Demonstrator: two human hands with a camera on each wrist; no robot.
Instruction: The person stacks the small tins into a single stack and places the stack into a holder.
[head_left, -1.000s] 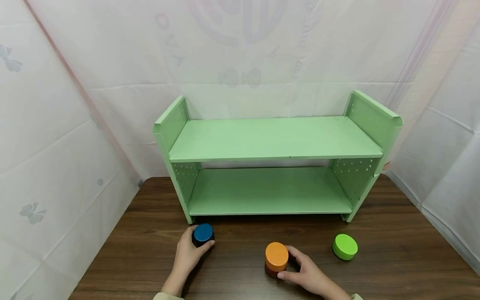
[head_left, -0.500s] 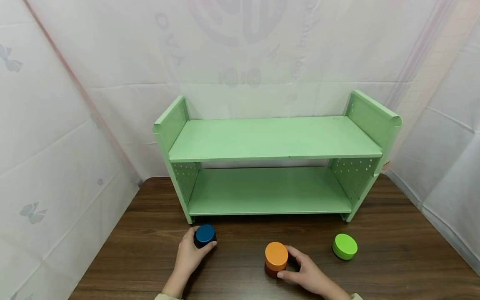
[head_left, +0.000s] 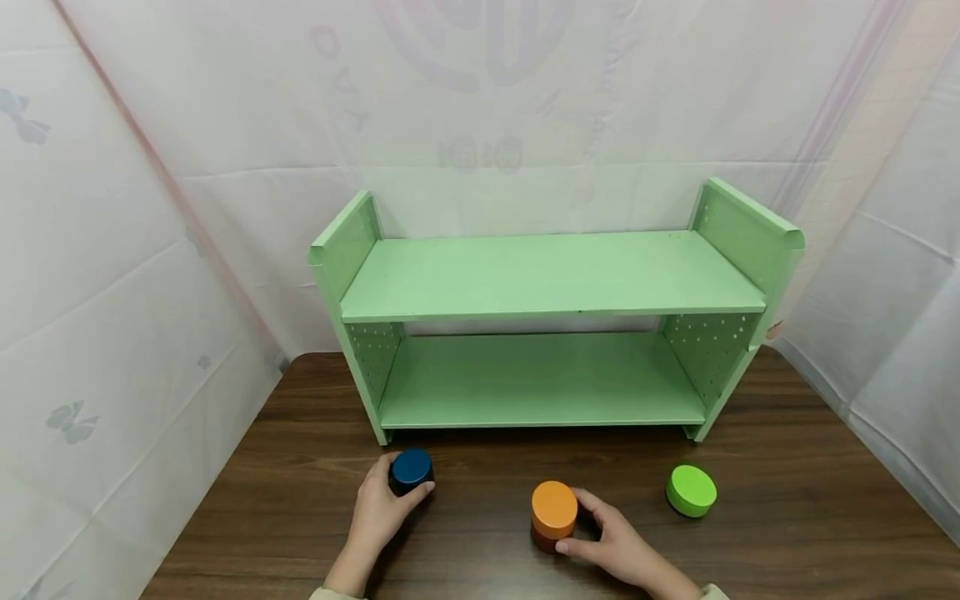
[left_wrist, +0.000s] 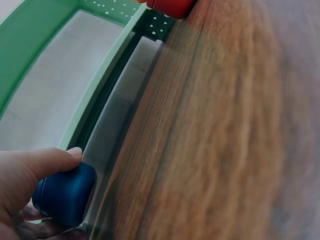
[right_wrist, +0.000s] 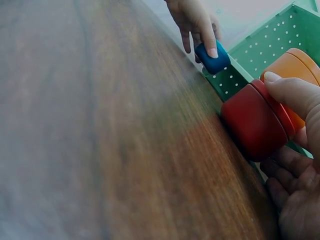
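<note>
Midway between the left and right edges of the wood-grain counter (head_left: 480, 575), an orange lidded tin (head_left: 554, 504) sits upright on a red lidded tin (right_wrist: 255, 120). The person's right hand (head_left: 617, 543) has thumb and fingers bent around the stack, gripping it at the red one. Over toward the counter's left edge, the left hand (head_left: 377, 510) pinches a blue tin (head_left: 412, 468), just in front of the near left foot of a pale green two-tier shelf (head_left: 551, 275). Toward the right edge I see a lime-green tin (head_left: 692, 490), near the right hand but apart from it. White printed cloth (head_left: 225, 100) hangs behind.
</note>
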